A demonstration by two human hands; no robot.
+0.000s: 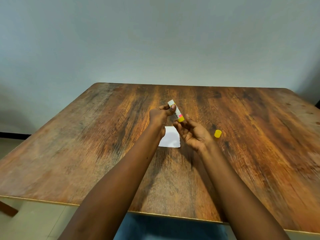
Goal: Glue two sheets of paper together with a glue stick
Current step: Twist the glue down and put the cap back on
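A white glue stick [177, 112] with a yellow base is held tilted above the table, its uncapped white tip pointing up and away. My left hand [160, 116] grips its upper part between thumb and fingers. The fingertips of my right hand [193, 134] pinch the yellow base from below, palm turned up. The yellow cap [217, 133] lies on the table to the right of my right hand. White paper [170, 138] lies flat under my hands, partly hidden by them; how many sheets it is I cannot tell.
The brown wooden table [103, 153] stands against a plain grey wall [155, 40]. Its near edge runs across the bottom of the view, with blue cloth [166, 227] below it and pale floor to the left.
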